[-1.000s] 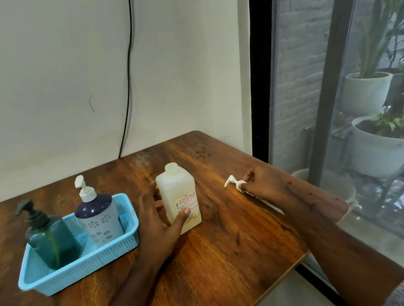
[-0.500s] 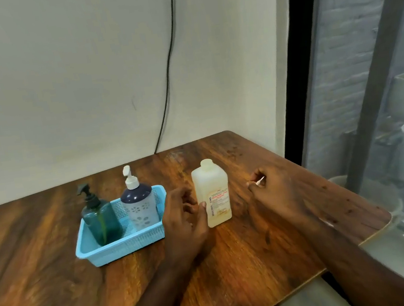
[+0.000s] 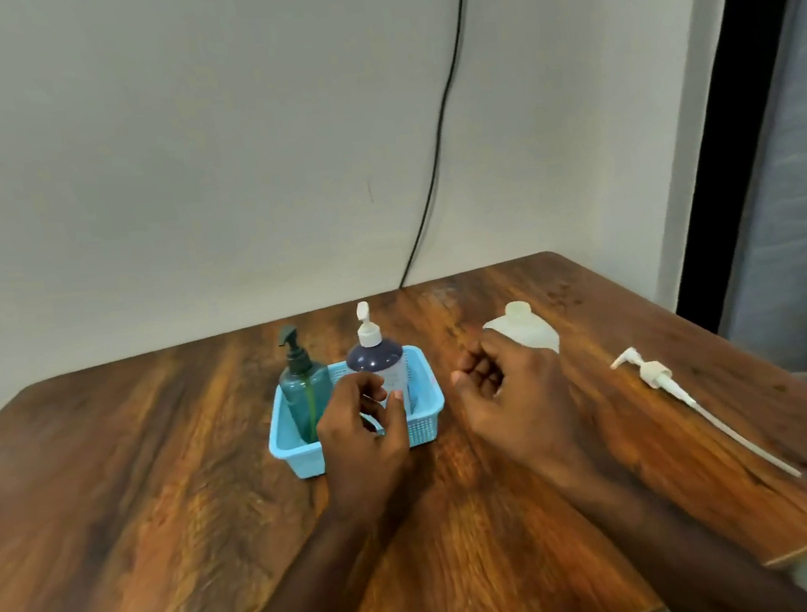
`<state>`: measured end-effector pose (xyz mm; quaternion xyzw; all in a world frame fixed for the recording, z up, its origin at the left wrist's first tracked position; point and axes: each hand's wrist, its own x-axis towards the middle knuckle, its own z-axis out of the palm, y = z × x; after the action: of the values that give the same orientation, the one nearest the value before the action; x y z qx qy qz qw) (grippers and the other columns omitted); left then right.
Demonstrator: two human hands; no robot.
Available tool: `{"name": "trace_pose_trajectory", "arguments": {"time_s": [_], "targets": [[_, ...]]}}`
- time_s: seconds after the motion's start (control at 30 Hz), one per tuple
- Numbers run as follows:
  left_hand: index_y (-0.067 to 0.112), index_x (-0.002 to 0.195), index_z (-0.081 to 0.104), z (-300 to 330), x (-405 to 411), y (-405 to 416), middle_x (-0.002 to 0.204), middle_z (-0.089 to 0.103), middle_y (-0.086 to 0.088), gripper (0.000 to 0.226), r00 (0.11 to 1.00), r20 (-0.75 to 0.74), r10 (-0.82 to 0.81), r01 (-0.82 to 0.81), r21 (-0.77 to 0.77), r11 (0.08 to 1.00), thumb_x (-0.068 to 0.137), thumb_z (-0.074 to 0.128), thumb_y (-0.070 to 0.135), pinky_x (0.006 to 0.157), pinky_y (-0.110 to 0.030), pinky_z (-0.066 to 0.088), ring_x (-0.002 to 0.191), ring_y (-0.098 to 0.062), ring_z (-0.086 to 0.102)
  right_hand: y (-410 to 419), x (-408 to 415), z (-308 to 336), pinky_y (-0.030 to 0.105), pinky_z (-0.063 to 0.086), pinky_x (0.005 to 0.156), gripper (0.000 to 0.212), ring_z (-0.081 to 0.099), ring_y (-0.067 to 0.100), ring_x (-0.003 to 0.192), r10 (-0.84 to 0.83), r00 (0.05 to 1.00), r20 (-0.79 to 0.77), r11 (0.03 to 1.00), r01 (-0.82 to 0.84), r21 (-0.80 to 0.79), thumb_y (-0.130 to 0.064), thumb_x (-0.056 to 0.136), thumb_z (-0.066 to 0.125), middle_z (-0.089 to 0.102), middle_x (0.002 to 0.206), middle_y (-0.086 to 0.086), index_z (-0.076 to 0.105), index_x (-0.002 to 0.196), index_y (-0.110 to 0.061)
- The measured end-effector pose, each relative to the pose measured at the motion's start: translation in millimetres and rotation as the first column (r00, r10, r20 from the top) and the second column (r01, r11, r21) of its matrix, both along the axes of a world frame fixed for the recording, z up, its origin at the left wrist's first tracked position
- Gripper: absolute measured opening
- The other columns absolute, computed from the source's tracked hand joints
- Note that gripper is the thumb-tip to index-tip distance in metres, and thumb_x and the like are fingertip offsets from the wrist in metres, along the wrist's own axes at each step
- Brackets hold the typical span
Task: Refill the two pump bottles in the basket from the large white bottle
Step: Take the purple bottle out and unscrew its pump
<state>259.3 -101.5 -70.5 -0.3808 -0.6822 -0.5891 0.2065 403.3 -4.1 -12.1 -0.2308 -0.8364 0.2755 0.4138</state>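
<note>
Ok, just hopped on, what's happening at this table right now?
A person is refilling pump bottles. The large white bottle stands open on the wooden table, with its long white pump lying off to the right. Both hands hold nothing: the left hand hovers at the blue plastic basket holding the teal pump bottle and dark blue pump bottle, both capped; the right hand is beside it.

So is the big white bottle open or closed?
Open. The white bottle has a bare neck with no pump on it, and a loose pump with its long tube lies on the table to its right.
</note>
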Motion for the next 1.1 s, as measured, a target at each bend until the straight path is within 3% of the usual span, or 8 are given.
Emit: {"name": "trace_pose_trajectory", "arguments": {"time_s": [0.17, 0.33, 0.43, 0.53, 0.8, 0.97, 1.1], "targets": [[0.017, 0.096, 0.058, 7, -24, -7, 0.087, 0.063, 0.005, 0.021, 0.998, 0.004, 0.068, -0.068, 0.049, 0.996, 0.087, 0.074, 0.007, 0.056, -0.028, 0.055, 0.073, -0.013, 0.065, -1, -60, -4, 0.003, 0.045, 0.060, 0.028, 0.063, 0.010, 0.099, 0.114, 0.990, 0.083, 0.992, -0.108, -0.070, -0.026, 0.087, 0.075, 0.063, 0.114, -0.007, 0.053, 0.105, -0.028], [0.017, 0.093, 0.059, 14, -43, -8, 0.082, 0.062, 0.006, 0.020, 0.996, 0.034, 0.083, -0.084, 0.033, 0.996, 0.086, 0.072, 0.003, 0.060, -0.029, 0.054, 0.070, -0.013, 0.061, 16, -107, -12, 0.019, 0.039, 0.087, 0.062, 0.055, 0.018, 0.123, 0.108, 0.978, 0.179, 0.991, -0.090, -0.103, -0.038, 0.085, 0.077, 0.055, 0.140, -0.001, 0.046, 0.136, -0.022], [0.016, 0.093, 0.059, 14, -51, -10, 0.082, 0.062, 0.006, 0.019, 0.997, 0.044, 0.067, -0.067, 0.014, 0.998, 0.087, 0.073, 0.004, 0.060, -0.024, 0.052, 0.071, -0.012, 0.062, 24, -123, -20, 0.024, 0.042, 0.092, 0.076, 0.056, 0.017, 0.121, 0.176, 0.965, 0.197, 0.973, -0.139, -0.185, -0.043, 0.074, 0.085, 0.056, 0.138, -0.002, 0.044, 0.135, -0.026], [0.019, 0.092, 0.058, 15, -54, -13, 0.080, 0.063, 0.003, 0.020, 0.997, 0.043, 0.069, -0.069, 0.008, 0.998, 0.088, 0.072, 0.005, 0.057, -0.017, 0.049, 0.068, -0.012, 0.063, 27, -131, -26, 0.023, 0.043, 0.089, 0.073, 0.056, 0.011, 0.111, 0.214, 0.955, 0.204, 0.964, -0.174, -0.199, -0.044, 0.070, 0.087, 0.060, 0.132, -0.004, 0.048, 0.129, -0.028], [0.020, 0.094, 0.058, 14, -48, -16, 0.087, 0.063, 0.007, 0.019, 0.999, -0.005, 0.043, -0.043, 0.017, 0.999, 0.088, 0.073, 0.009, 0.057, -0.021, 0.052, 0.074, -0.013, 0.065, 25, -114, -18, 0.002, 0.037, 0.075, 0.062, 0.054, -0.002, 0.103, 0.224, 0.969, -0.101, 0.942, -0.241, -0.232, -0.034, 0.072, 0.088, 0.059, 0.117, -0.018, 0.052, 0.123, -0.033], [0.017, 0.096, 0.060, 9, -27, -8, 0.087, 0.063, 0.007, 0.018, 1.000, -0.006, 0.026, -0.026, 0.012, 1.000, 0.088, 0.074, 0.010, 0.058, -0.015, 0.051, 0.074, -0.012, 0.064, 21, -91, 1, 0.019, 0.054, 0.087, 0.068, 0.059, 0.003, 0.107, 0.230, 0.949, -0.215, 0.960, -0.257, -0.109, -0.039, 0.071, 0.088, 0.057, 0.118, -0.021, 0.053, 0.128, -0.030], [0.015, 0.096, 0.060, 10, -19, -6, 0.086, 0.063, 0.006, 0.015, 1.000, -0.011, -0.002, 0.002, 0.026, 1.000, 0.089, 0.074, 0.015, 0.057, -0.014, 0.048, 0.072, -0.012, 0.063, 20, -73, 13, 0.020, 0.055, 0.085, 0.071, 0.060, 0.007, 0.110, 0.249, 0.936, -0.248, 0.954, -0.280, -0.102, -0.044, 0.070, 0.086, 0.059, 0.124, -0.017, 0.049, 0.130, -0.033]]}}
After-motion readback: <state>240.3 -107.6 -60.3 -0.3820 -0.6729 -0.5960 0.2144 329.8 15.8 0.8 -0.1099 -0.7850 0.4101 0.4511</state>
